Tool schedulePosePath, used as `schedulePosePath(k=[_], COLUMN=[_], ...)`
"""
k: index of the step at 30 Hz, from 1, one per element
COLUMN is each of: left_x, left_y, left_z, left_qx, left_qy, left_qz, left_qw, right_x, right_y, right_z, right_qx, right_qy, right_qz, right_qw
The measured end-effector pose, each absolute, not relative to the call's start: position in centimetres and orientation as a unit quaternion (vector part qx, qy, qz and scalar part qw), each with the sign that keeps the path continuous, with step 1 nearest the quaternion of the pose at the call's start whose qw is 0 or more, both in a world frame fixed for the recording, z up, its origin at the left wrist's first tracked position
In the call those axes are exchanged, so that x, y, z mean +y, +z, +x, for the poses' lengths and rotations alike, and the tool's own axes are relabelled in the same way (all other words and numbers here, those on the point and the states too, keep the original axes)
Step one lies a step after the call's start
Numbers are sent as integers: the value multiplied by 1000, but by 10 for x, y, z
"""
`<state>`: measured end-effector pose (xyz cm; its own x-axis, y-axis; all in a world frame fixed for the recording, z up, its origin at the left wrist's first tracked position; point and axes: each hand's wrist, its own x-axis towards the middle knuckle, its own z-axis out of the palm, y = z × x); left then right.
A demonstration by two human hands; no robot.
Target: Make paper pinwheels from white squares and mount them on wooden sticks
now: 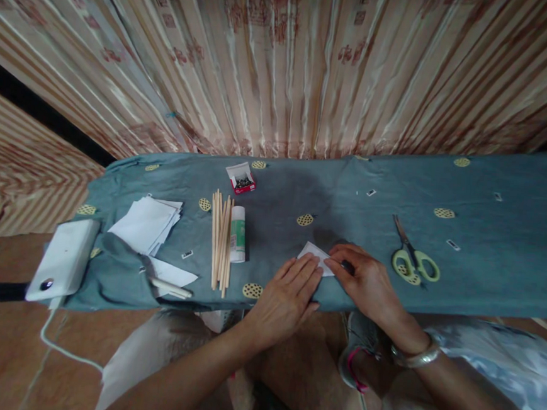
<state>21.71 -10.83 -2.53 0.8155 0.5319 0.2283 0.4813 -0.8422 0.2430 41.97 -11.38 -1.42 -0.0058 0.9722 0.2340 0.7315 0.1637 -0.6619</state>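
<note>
A small piece of white paper (316,254), seemingly folded, lies near the table's front edge. My left hand (290,291) rests on it with fingers stretched out flat, pressing it to the cloth. At the paper's right side, my right hand (365,278) pinches the edge between thumb and curled fingers. A small dark patch shows beside the right thumb; I cannot make out what it is. To the right of that hand lie scissors (411,257) with green handles, blades pointing away. Left of my hands are a glue stick (238,234) and several thin wooden sticks (221,242).
A green-blue patterned cloth (496,260) covers the narrow table. An open red-and-white box (242,180) holds small dark pieces. On the left are stacked white paper sheets (144,223), a craft knife-like tool (167,285) and a white device (63,261) with a cable. A curtain (284,67) hangs behind.
</note>
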Motion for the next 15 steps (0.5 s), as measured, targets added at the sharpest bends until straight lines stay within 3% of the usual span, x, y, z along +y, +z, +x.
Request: schedulePosePath(k=[15], left_x=[-108], left_y=[-22], left_z=[219], left_qx=[288], left_qy=[121], left_qz=[943], left_qw=[114], right_x=[-112], right_y=[-14], right_z=[415], right_qx=[-682], right_qy=[164], right_qz=[-635], right_qw=[323])
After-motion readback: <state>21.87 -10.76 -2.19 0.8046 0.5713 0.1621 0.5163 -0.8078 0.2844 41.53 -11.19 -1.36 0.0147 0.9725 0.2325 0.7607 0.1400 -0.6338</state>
